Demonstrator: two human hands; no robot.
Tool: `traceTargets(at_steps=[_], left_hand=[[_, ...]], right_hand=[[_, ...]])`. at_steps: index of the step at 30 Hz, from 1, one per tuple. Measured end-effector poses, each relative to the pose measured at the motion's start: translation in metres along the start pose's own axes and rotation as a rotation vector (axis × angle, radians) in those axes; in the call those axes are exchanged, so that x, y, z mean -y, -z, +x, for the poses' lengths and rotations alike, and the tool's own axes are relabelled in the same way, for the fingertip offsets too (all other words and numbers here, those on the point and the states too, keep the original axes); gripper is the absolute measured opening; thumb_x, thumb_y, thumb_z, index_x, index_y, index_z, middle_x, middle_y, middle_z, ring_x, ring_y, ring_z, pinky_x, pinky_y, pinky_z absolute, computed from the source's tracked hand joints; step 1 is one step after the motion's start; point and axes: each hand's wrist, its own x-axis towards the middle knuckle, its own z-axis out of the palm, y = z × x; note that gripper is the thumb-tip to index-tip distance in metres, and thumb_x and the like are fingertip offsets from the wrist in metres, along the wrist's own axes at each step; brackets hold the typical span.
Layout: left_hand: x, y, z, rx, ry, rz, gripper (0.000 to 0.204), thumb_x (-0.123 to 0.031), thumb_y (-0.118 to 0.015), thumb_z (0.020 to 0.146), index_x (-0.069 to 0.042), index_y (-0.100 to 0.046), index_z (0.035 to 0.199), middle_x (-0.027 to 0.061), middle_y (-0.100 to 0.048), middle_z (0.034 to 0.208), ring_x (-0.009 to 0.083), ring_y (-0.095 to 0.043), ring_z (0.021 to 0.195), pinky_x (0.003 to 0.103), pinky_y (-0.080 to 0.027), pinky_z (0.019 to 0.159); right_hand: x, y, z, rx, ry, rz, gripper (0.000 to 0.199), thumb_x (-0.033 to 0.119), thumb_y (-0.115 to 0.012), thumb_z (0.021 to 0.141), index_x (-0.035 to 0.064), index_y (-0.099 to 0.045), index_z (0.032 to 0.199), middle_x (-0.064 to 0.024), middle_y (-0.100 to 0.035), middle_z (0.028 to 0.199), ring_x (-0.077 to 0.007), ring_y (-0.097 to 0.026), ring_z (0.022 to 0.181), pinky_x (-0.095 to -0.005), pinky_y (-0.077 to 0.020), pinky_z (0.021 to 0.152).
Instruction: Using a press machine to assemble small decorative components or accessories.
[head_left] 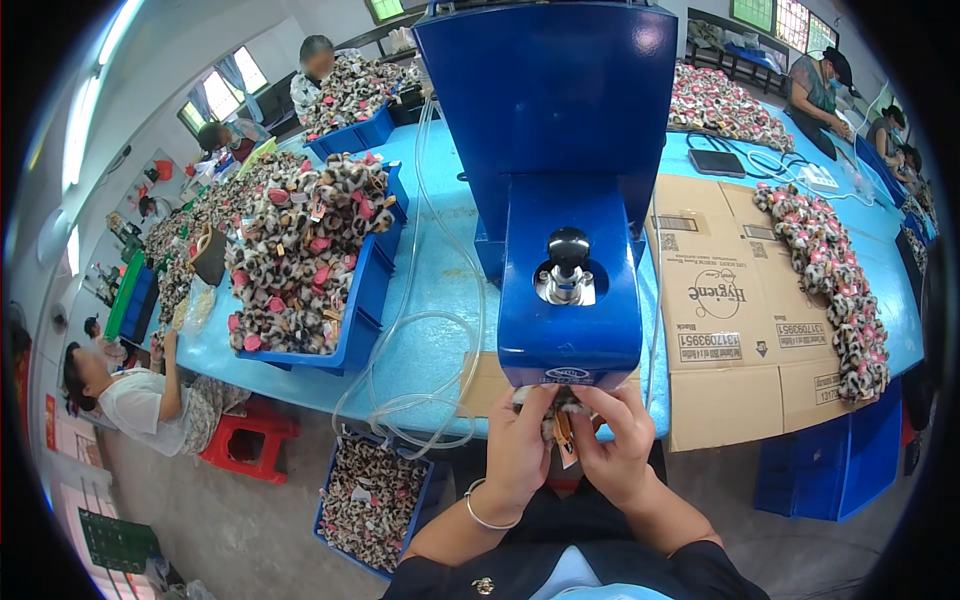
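Both my hands are raised in front of me, forearms coming up from the lower edge and meeting just under the front of the blue machine. My left hand is curled with the back toward me, fingers pinched on the left side of a small leopard-print plush piece; a thin bracelet circles that wrist. My right hand grips the same piece from the right, thumb and fingers closed on it. The plush piece sits between my fingertips, right beneath the machine's lower lip and mostly hidden by my fingers (a bit of orange shows at its underside).

The machine stands on a long light-blue table, with flattened cardboard spread to my right and a clear hose looping off the table edge to my left. The room is a workshop with a bare concrete floor and windows along the far walls.

I count two blue bins of plush pieces close to me: one on the table heaped with leopard and pink pieces, one on the floor by my left knee. A long strip of the same pieces lies along the cardboard's right edge. One red stool stands beside a seated person at left; at least three other people work at the far ends.
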Motion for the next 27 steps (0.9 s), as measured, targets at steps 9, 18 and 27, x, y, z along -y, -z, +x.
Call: traceTargets(at_steps=[9, 18, 27], left_hand=[[0.002, -0.008, 0.003, -0.026, 0.036, -0.02, 0.012, -0.009, -0.061, 0.095, 0.001, -0.067, 0.092, 0.0062, -0.069, 0.087, 0.0103, -0.065, 0.076, 0.024, -0.052, 0.066], [-0.005, -0.004, 0.012, 0.068, 0.05, 0.061, 0.015, -0.01, -0.062, 0.095, 0.003, -0.068, 0.099, 0.0069, -0.07, 0.093, 0.011, -0.066, 0.08, 0.024, -0.053, 0.069], [-0.008, 0.001, 0.015, 0.071, 0.025, -0.002, 0.015, -0.005, -0.061, 0.093, -0.003, -0.062, 0.108, 0.0056, -0.067, 0.1, 0.0148, -0.066, 0.09, 0.028, -0.054, 0.076]], right_hand=[[-0.005, 0.003, -0.006, -0.032, 0.014, -0.003, 0.035, -0.009, -0.072, 0.076, 0.0026, -0.066, 0.108, -0.015, -0.063, 0.097, -0.0203, -0.065, 0.071, -0.0268, -0.0501, 0.05], [-0.003, 0.002, -0.003, -0.043, 0.005, -0.02, 0.033, -0.009, -0.072, 0.076, 0.0024, -0.066, 0.107, -0.0149, -0.064, 0.096, -0.0195, -0.065, 0.069, -0.026, -0.0508, 0.049], [-0.003, -0.005, 0.003, -0.053, 0.018, -0.007, 0.03, -0.007, -0.074, 0.075, 0.002, -0.068, 0.103, -0.0152, -0.064, 0.094, -0.0205, -0.065, 0.068, -0.0274, -0.0498, 0.048]])
